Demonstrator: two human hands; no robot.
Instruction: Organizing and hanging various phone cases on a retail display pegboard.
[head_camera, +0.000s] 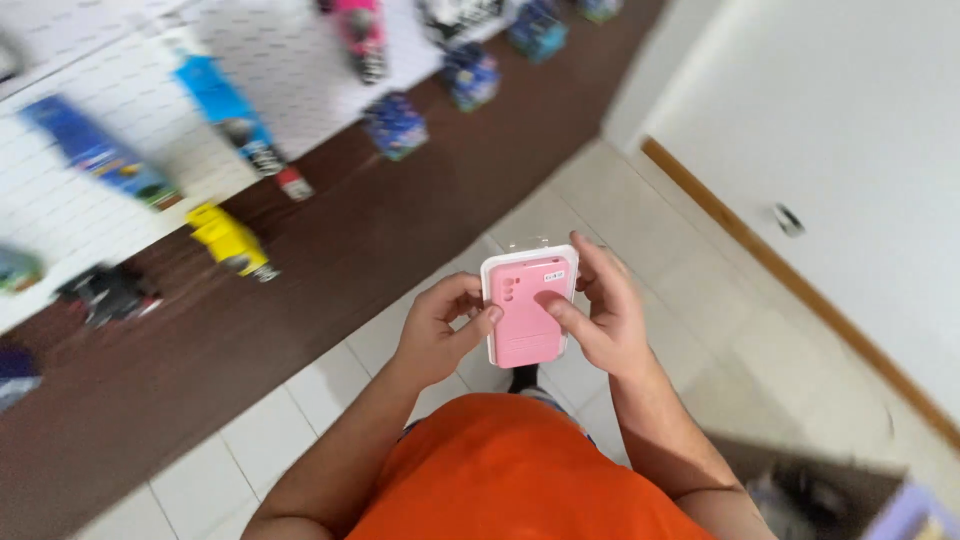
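resting between both hands, the pink phone case (527, 310) is clamped by left hand (437, 335) and right hand (600, 312) fingers.

Pink phone case (527, 312) between both hands, over tiles (650, 230).

The phone case (527, 312) in my hands is pink, set in a white package with a clear hanging tab at its top and a small white label near the upper corner. My shirt (510, 470) is orange. The floor tiles (300, 420) are off-white with grey joints. The wall panel (330, 250) below the display is dark brown. The pegboard (60, 205) is white with a fine dotted grid; packets hanging on it are blue, yellow (230, 240), pink and black. The door (850, 150) is white with a tan wooden edge strip.
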